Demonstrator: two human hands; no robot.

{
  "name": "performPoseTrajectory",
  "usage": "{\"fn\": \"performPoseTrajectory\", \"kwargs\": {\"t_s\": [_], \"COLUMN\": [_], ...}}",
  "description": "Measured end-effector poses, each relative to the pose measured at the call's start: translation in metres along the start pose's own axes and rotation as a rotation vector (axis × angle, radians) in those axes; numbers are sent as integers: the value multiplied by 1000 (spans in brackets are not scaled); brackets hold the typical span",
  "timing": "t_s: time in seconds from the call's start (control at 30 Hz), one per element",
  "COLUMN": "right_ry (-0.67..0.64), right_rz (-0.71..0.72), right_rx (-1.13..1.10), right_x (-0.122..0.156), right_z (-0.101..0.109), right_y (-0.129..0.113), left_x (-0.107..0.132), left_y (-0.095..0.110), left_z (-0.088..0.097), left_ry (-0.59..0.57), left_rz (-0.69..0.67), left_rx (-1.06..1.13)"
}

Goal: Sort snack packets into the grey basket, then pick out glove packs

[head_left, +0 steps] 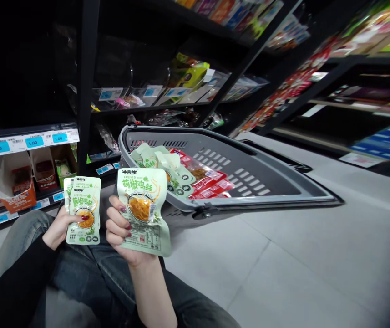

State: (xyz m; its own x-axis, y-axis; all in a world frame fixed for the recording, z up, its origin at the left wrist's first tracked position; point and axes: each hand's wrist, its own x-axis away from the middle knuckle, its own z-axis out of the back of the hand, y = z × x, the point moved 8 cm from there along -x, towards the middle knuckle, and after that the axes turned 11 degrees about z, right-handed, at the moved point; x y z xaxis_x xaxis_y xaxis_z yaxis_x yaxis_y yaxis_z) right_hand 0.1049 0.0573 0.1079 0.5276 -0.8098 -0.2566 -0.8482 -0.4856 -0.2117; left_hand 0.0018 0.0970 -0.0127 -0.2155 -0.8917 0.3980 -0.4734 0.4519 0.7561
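Observation:
My left hand [60, 228] is closed on a few pale green snack pouches [84, 200], fanned slightly over each other, with the thumb across the front one. My right hand [121, 232] grips more green snack pouches [150, 191], held upright closer to the basket; one seems to overlap another. Each front shows a round picture of orange shredded food. Just beyond my right hand, a grey shopping basket [245, 159] rests on the floor. Inside it lie several similar green pouches [177, 175] and red snack packets [208, 177]. The fingers behind the left pouches are hidden.
Black shelves [87, 68] rise in front, with price tags [32, 142] along their edges. Opened display boxes [15, 191] sit on the low shelf at left. Pale floor tiles [276, 255] spread to the right. More stocked shelving [379, 109], blurred, stands at far right. My bent legs are below.

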Motion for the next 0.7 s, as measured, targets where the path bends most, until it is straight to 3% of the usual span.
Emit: {"fn": "performPoseTrajectory", "kwargs": {"t_s": [0.27, 0.7], "right_ry": [101, 75], "right_rz": [41, 42], "right_rx": [-47, -6], "right_x": [-2, -2], "right_z": [10, 9], "right_y": [0, -1], "left_x": [-4, -1], "left_y": [-3, -2], "left_z": [5, 2], "left_ry": [-14, 17], "left_rz": [-13, 16], "left_rx": [-21, -1]}}
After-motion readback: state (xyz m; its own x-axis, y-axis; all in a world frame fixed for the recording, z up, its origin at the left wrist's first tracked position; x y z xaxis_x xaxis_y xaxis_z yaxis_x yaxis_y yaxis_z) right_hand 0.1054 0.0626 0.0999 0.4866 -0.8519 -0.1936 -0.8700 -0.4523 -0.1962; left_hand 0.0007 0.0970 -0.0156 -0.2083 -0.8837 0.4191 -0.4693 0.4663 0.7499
